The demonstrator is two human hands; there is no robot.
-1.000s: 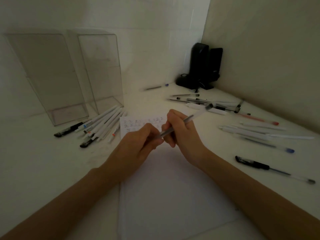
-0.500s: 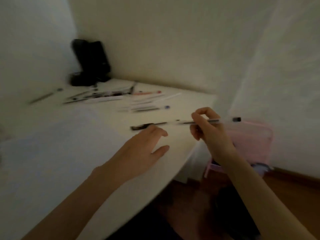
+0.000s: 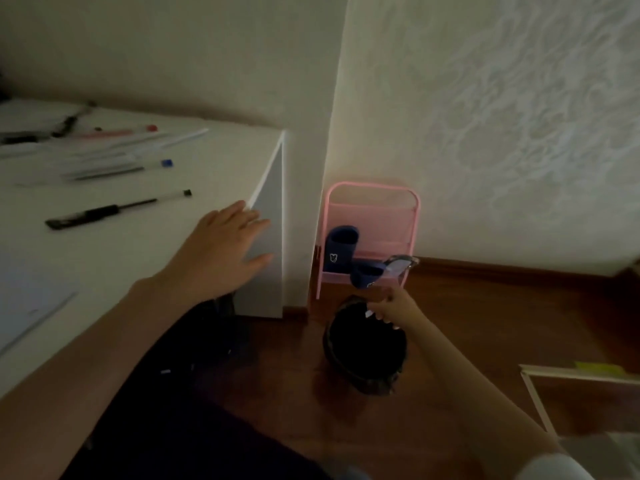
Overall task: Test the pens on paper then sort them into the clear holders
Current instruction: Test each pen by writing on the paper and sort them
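Observation:
My right hand [image 3: 393,308] hangs low over a black waste bin [image 3: 367,372] on the floor, fingers pointing down and pinching the pale end of a pen [image 3: 369,313]; the rest of the pen is lost against the dark bin. My left hand [image 3: 221,251] lies flat with straight fingers on the right edge of the white desk [image 3: 207,174]. On the desk lie a black pen [image 3: 114,209], a blue-capped pen [image 3: 117,171], a red-capped pen [image 3: 117,132] and several more. The test paper [image 3: 24,299] shows at the left edge. The clear holders are out of view.
A pink rack [image 3: 374,209] with dark blue slippers [image 3: 339,247] stands against the wall just behind the bin. A framed panel [image 3: 540,400] lies on the wooden floor at the right. My dark-clothed lap fills the lower middle.
My view has swung right and down from the desk to the floor. My right hand carried the pen off the desk down over the bin. My left hand slid to the desk's edge.

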